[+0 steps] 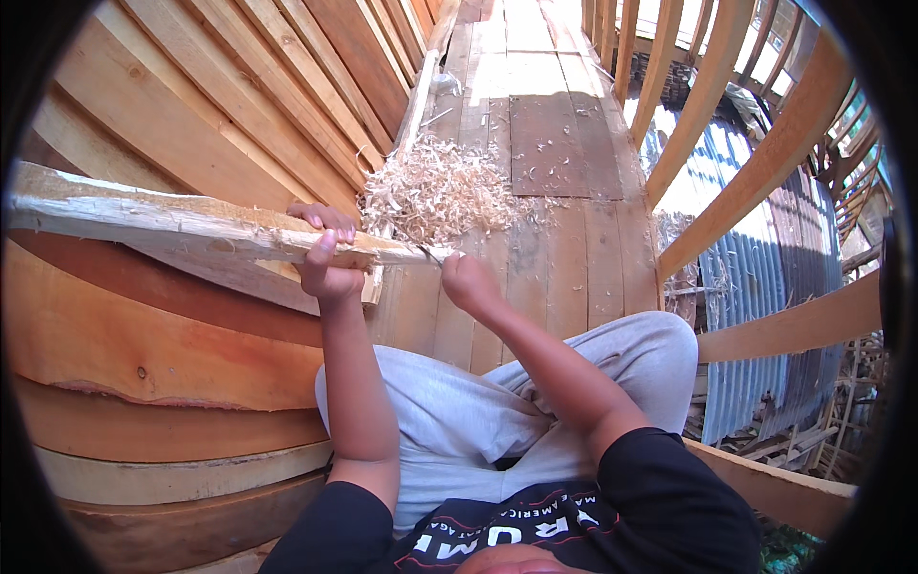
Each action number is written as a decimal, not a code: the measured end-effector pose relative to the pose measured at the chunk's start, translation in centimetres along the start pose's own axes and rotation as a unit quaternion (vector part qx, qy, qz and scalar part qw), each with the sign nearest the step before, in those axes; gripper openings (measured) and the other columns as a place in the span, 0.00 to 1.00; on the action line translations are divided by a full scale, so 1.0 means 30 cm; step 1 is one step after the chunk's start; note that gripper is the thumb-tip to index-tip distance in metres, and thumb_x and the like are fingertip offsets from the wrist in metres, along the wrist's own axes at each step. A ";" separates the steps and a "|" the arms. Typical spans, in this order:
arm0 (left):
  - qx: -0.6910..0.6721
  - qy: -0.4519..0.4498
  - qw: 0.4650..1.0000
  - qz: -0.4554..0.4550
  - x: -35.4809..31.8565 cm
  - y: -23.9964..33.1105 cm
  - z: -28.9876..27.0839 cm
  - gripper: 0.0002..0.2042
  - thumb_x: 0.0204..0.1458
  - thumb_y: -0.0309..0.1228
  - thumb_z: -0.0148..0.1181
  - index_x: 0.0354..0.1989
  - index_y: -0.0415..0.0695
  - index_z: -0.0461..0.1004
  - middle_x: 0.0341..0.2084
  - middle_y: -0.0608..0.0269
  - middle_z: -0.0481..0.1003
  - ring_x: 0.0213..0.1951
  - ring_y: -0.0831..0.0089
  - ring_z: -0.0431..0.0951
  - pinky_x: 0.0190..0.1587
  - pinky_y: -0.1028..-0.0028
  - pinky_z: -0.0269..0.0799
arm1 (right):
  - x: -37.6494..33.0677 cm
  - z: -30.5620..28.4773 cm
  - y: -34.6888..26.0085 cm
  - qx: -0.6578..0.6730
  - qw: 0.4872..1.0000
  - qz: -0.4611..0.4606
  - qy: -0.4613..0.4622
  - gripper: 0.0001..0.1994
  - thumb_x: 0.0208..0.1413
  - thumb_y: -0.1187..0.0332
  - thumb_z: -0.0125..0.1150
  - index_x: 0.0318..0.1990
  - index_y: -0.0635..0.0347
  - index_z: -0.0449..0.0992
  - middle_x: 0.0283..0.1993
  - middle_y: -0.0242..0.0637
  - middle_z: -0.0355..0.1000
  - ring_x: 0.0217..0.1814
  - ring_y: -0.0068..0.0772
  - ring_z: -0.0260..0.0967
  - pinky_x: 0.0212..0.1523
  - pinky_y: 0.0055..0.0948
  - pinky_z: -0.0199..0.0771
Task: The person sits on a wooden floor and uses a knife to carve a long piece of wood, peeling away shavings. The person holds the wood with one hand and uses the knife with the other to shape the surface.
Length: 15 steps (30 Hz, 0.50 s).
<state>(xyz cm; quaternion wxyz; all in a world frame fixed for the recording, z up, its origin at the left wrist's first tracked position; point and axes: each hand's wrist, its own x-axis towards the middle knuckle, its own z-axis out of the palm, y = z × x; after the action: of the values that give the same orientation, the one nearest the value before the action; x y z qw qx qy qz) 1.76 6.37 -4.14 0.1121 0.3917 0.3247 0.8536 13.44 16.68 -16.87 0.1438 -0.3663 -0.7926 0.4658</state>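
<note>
A long pale wooden pole (191, 227) reaches in from the left and narrows to a whittled tip near the middle. My left hand (330, 268) is wrapped round it from below, with the thumb on the near side and the fingers showing over the far side. Close to the tip, my right hand (467, 279) is closed in a fist. A thin dark blade (429, 253) shows between this fist and the pole's tip; its handle is hidden in my fingers. Curly wood shavings (435, 191) lie heaped just beyond the tip.
I sit cross-legged on a plank floor (602, 239). Stacked boards (163, 354) fill the left side. Slanted wooden railing slats (755, 191) run along the right, with corrugated metal sheets (755, 306) beyond and below them. A brown panel (550, 143) lies past the shavings.
</note>
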 end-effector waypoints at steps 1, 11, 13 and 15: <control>0.000 0.010 1.000 -0.005 0.010 0.003 -0.008 0.13 0.39 0.27 0.56 0.34 0.45 0.61 0.21 0.65 0.62 0.24 0.75 0.64 0.32 0.74 0.64 | 0.003 0.009 0.013 0.005 1.000 -0.004 0.008 0.28 0.62 0.57 0.35 0.30 0.75 0.77 0.33 0.67 0.72 0.39 0.70 0.70 0.47 0.56 0.68; 0.021 0.016 1.000 0.007 -0.017 0.019 -0.001 0.13 0.37 0.27 0.55 0.33 0.46 0.60 0.20 0.64 0.62 0.24 0.74 0.64 0.32 0.72 0.64 | -0.007 -0.066 -0.079 -0.029 0.999 -0.016 -0.040 0.28 0.63 0.57 0.33 0.31 0.73 0.77 0.34 0.65 0.73 0.39 0.67 0.72 0.46 0.55 0.70; 0.023 0.010 1.000 0.012 -0.002 -0.015 0.045 0.13 0.37 0.27 0.55 0.33 0.46 0.60 0.20 0.64 0.62 0.24 0.73 0.65 0.32 0.72 0.65 | 0.052 0.037 0.115 -0.026 0.999 0.015 0.014 0.28 0.63 0.57 0.33 0.33 0.74 0.77 0.36 0.65 0.73 0.41 0.68 0.71 0.46 0.55 0.70; 0.015 0.023 0.999 0.017 0.015 0.010 -0.004 0.13 0.38 0.27 0.55 0.34 0.45 0.61 0.21 0.65 0.63 0.24 0.75 0.65 0.32 0.73 0.65 | 0.052 0.034 0.060 -0.033 0.999 0.032 -0.022 0.28 0.63 0.57 0.32 0.35 0.75 0.76 0.38 0.66 0.73 0.42 0.68 0.71 0.48 0.55 0.69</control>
<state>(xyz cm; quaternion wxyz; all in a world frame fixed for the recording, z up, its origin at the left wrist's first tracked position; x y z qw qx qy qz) 1.40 6.30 -3.74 0.0844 0.3788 0.3334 0.8592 12.59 17.70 -19.10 0.0991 -0.3853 -0.7985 0.4518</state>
